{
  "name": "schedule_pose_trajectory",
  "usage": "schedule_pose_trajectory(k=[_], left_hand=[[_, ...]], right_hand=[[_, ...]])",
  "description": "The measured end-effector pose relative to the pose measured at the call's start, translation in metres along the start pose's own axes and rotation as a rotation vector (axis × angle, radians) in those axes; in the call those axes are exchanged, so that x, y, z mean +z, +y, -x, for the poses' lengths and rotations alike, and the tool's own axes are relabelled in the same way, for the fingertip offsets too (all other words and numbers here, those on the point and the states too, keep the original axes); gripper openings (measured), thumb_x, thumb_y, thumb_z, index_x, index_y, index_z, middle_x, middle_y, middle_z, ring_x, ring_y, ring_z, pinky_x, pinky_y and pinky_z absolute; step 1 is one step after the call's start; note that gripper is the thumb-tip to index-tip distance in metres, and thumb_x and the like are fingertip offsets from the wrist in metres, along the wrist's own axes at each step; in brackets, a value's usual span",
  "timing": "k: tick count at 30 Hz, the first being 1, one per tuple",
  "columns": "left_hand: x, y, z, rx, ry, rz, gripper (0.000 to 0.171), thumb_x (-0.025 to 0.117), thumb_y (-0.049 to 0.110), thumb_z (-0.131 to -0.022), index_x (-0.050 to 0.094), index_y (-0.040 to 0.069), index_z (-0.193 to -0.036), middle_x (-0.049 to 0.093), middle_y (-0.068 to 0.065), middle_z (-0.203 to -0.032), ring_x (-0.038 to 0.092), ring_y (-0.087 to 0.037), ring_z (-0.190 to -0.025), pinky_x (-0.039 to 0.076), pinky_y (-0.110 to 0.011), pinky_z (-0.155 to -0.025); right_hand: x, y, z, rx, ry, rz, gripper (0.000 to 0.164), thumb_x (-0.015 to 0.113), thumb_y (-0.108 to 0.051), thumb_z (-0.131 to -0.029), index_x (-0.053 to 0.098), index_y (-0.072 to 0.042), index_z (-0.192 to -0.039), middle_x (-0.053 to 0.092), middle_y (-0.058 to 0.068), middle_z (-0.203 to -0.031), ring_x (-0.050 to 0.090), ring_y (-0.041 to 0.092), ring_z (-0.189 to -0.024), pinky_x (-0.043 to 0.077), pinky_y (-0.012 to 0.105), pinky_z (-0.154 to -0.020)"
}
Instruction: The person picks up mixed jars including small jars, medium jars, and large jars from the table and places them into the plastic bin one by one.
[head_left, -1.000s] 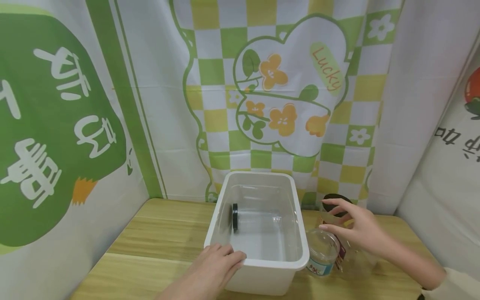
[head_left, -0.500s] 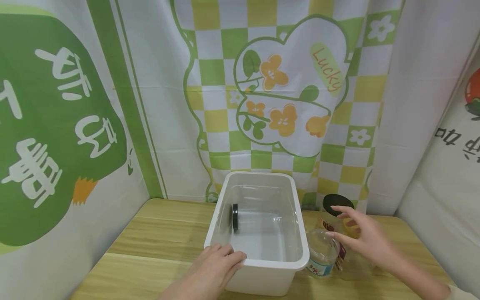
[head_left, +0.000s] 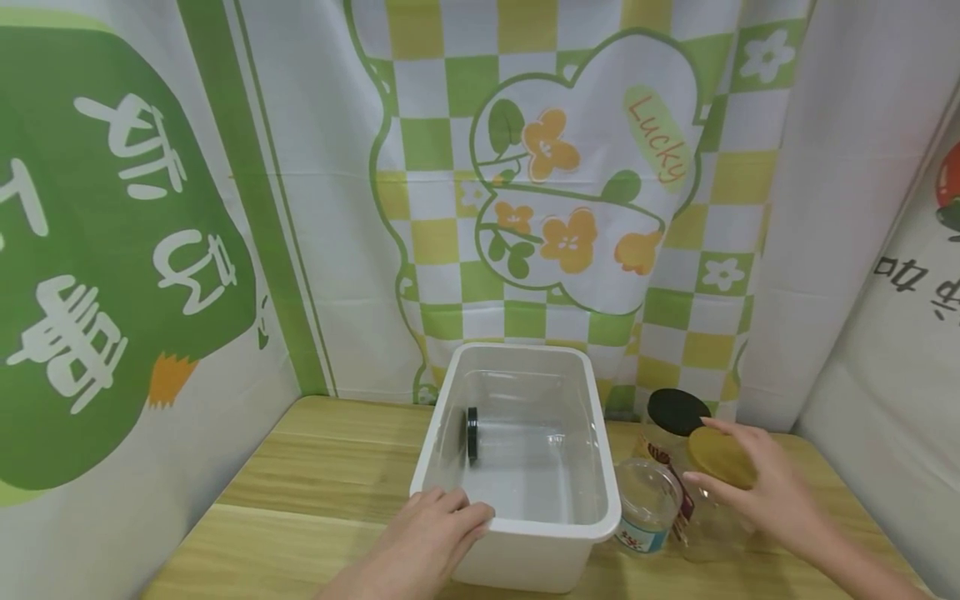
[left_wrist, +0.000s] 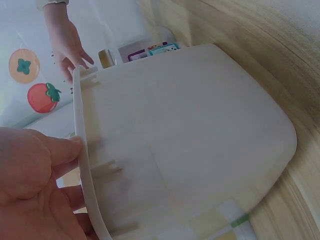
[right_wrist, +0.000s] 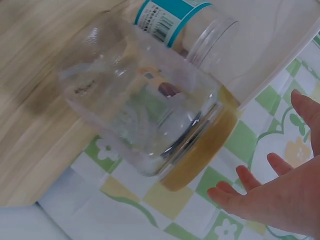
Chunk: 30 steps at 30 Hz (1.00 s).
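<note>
My left hand (head_left: 431, 529) grips the near rim of a white plastic bin (head_left: 540, 528), thumb and fingers on either side of the edge in the left wrist view. My right hand (head_left: 761, 479) is spread over the gold lid (head_left: 722, 457) of a clear jar (right_wrist: 135, 100). In the right wrist view its fingers stand apart from that lid. Beside this jar is a lidless clear jar with a blue label (head_left: 641, 533). Behind them stands a clear jar with a black lid (head_left: 677, 411). Inside the bin, a black lid (head_left: 472, 433) stands on edge, seemingly on a clear jar lying sideways.
All of this rests on a wooden table (head_left: 322, 475). A green and yellow checked curtain (head_left: 427, 242) hangs directly behind the bin. Printed cloth walls (head_left: 885, 350) close in the left and right sides.
My right hand has moved right and slightly down, from near the black-lidded jar to above the gold-lidded one, whose lid now shows. My left hand stays on the bin's rim.
</note>
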<state>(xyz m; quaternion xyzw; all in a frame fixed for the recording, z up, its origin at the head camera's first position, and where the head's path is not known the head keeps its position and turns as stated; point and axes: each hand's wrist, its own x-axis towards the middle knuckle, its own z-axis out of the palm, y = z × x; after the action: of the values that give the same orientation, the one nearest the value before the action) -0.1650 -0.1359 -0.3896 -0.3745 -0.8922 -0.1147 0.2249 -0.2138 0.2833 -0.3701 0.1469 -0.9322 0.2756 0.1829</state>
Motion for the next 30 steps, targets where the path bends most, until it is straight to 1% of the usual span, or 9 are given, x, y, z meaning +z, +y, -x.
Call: schedule_pose_trajectory(k=[4, 9, 13, 17, 22, 28, 30], left_hand=[[0.000, 0.000, 0.000, -0.001, 0.002, -0.006, 0.011, 0.068, 0.019, -0.103, 0.074, 0.020, -0.112, 0.057, 0.010, -0.083, 0.044, -0.006, -0.072, 0.037, -0.019, -0.068], [0.000, 0.000, 0.000, 0.001, 0.003, -0.005, 0.010, 0.068, 0.018, -0.103, 0.073, 0.020, -0.111, 0.056, 0.010, -0.083, 0.043, -0.006, -0.072, 0.037, -0.019, -0.068], [0.001, 0.000, 0.000, 0.009, 0.017, -0.009, 0.010, 0.068, 0.018, -0.102, 0.073, 0.020, -0.111, 0.055, 0.011, -0.082, 0.043, -0.005, -0.071, 0.036, -0.018, -0.068], [0.002, -0.001, 0.001, 0.019, 0.034, -0.011, 0.010, 0.069, 0.018, -0.102, 0.073, 0.019, -0.110, 0.055, 0.011, -0.081, 0.042, -0.005, -0.071, 0.035, -0.018, -0.067], [0.003, -0.001, 0.001, 0.036, 0.065, -0.013, 0.010, 0.071, 0.017, -0.100, 0.073, 0.019, -0.109, 0.055, 0.011, -0.081, 0.043, -0.005, -0.070, 0.035, -0.017, -0.067], [0.003, -0.001, 0.001, 0.023, 0.060, -0.020, 0.009, 0.073, 0.016, -0.099, 0.072, 0.021, -0.107, 0.055, 0.011, -0.081, 0.044, -0.006, -0.071, 0.034, -0.017, -0.067], [0.004, 0.000, 0.002, 0.025, 0.064, -0.024, 0.010, 0.073, 0.016, -0.098, 0.072, 0.021, -0.107, 0.055, 0.011, -0.080, 0.044, -0.006, -0.071, 0.034, -0.017, -0.067]], right_hand=[[-0.002, 0.007, 0.003, 0.006, 0.003, 0.010, 0.078, 0.091, -0.028, -0.083, 0.054, 0.004, -0.145, 0.053, 0.037, -0.142, 0.047, 0.058, -0.129, 0.039, 0.076, -0.097], [0.000, 0.014, 0.007, -0.010, 0.014, 0.015, 0.081, 0.093, -0.024, -0.081, 0.053, 0.006, -0.144, 0.053, 0.039, -0.140, 0.048, 0.058, -0.126, 0.038, 0.078, -0.095], [0.002, 0.021, 0.011, -0.029, 0.034, 0.007, 0.084, 0.094, -0.022, -0.078, 0.052, 0.006, -0.145, 0.054, 0.038, -0.138, 0.048, 0.057, -0.124, 0.038, 0.078, -0.093], [0.004, 0.030, 0.014, -0.021, 0.046, -0.008, 0.091, 0.095, -0.021, -0.076, 0.047, 0.007, -0.148, 0.052, 0.040, -0.139, 0.047, 0.057, -0.125, 0.038, 0.079, -0.092], [0.004, 0.041, 0.016, 0.031, 0.022, -0.013, 0.102, 0.094, -0.024, -0.078, 0.036, 0.013, -0.153, 0.043, 0.044, -0.145, 0.041, 0.062, -0.129, 0.035, 0.082, -0.093], [0.003, 0.049, 0.019, 0.123, -0.054, -0.030, 0.118, 0.091, -0.033, -0.084, 0.014, 0.007, -0.164, 0.035, 0.046, -0.151, 0.041, 0.067, -0.129, 0.035, 0.085, -0.093], [0.004, 0.053, 0.020, 0.143, -0.071, -0.053, 0.123, 0.090, -0.033, -0.085, 0.006, 0.004, -0.166, 0.032, 0.047, -0.152, 0.040, 0.069, -0.129, 0.035, 0.085, -0.093]])
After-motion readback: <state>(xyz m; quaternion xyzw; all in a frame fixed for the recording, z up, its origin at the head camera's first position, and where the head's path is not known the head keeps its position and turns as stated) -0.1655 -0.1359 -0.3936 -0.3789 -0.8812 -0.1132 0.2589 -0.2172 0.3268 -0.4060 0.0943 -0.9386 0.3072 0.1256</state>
